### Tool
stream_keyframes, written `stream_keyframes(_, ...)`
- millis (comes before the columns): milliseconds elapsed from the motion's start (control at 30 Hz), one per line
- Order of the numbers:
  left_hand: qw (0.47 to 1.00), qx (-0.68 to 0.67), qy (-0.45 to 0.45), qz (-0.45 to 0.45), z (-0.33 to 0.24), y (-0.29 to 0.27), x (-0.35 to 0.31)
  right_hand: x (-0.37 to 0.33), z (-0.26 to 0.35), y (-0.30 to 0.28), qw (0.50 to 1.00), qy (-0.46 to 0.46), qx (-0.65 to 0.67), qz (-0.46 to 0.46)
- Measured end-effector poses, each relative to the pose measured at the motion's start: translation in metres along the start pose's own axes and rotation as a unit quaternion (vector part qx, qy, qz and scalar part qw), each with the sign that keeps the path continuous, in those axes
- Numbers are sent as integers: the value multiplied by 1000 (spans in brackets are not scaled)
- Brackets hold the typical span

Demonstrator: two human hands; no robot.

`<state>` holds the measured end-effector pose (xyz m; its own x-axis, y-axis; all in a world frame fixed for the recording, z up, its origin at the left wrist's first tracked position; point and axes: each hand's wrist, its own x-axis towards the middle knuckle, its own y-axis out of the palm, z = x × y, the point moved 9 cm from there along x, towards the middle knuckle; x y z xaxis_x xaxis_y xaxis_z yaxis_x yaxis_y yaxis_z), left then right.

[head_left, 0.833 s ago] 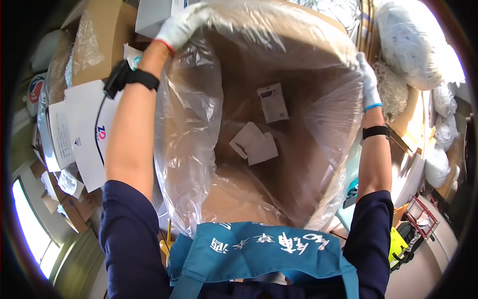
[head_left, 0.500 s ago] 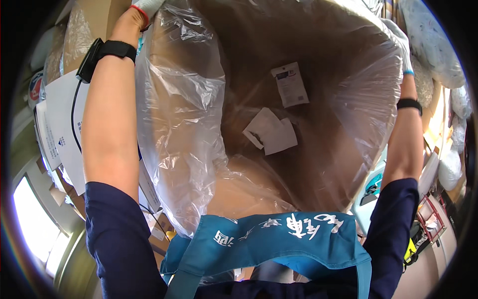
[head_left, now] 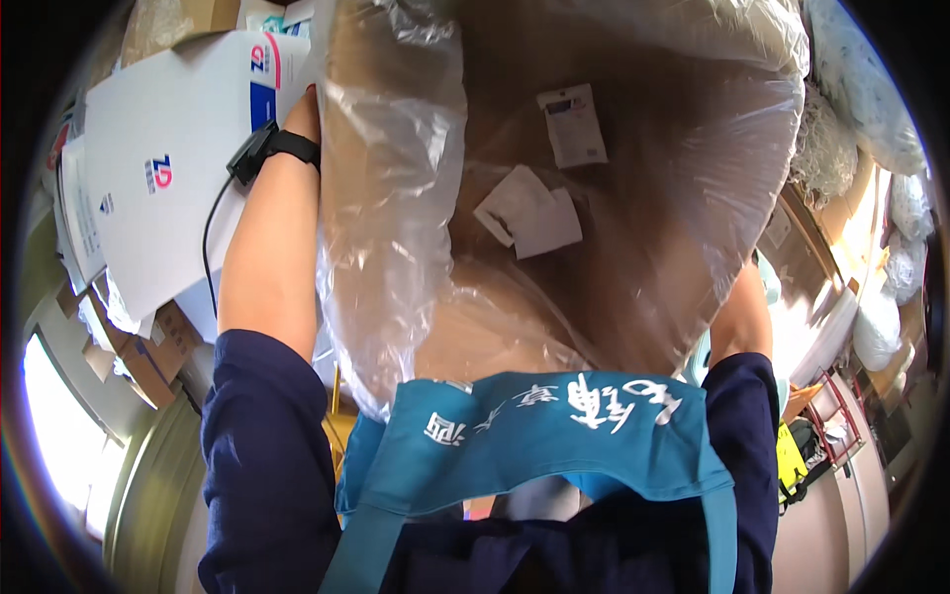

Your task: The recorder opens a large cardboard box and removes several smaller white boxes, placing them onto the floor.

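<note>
Plastic bag [head_left: 396,218], a big clear one, is pulled over a tall brown cardboard box [head_left: 633,247] that fills the middle of the view, right up against the person's chest. Off to the left sits a stack of flat white cartons [head_left: 148,198]. Next comes the left forearm with a black wristband [head_left: 287,147], reaching up along the bag's left edge; the left hand is tucked behind the plastic, so can't tell what its fingers are doing. A couple of white paper labels [head_left: 529,213] show through the bag. Below hangs a teal apron [head_left: 554,436]. Right hand is hidden behind the box, grip unclear too.
</note>
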<state>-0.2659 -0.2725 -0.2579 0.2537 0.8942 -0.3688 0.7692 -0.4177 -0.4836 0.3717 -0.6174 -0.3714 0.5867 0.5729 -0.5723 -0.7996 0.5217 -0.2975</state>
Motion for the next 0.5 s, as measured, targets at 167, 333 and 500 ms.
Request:
stream_keyframes(167,987,160,12,6,-5,-6,-14,-59,-35,-43,991,86,96,-24)
stream_keyframes(333,940,340,-25,-10,-2,-23,-33,-131,44,-73,988,26,-131,-77)
stream_keyframes(500,887,414,13,-204,20,-65,-75,-157,71,-160,942,-193,-223,-158)
